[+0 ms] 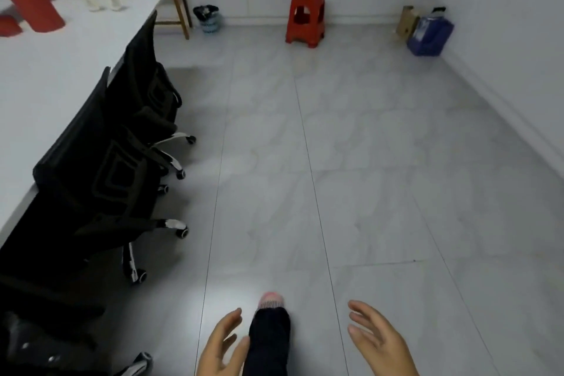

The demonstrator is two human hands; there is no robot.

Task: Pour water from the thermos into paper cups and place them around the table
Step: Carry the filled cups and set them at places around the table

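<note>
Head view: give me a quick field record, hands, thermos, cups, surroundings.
left hand: open, holds nothing, low in frame
right hand: open, holds nothing
thermos: red, upright on the white table, far left
red lid: beside the thermos on the table
paper cups: white, blurred, on the table's far end
chairs: black, pushed in along the table
floor items: red stool, bin, blue container by the walls

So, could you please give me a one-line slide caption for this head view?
Both hands, left and right, open and empty above the floor; red thermos and paper cups wait on the white table.
</note>
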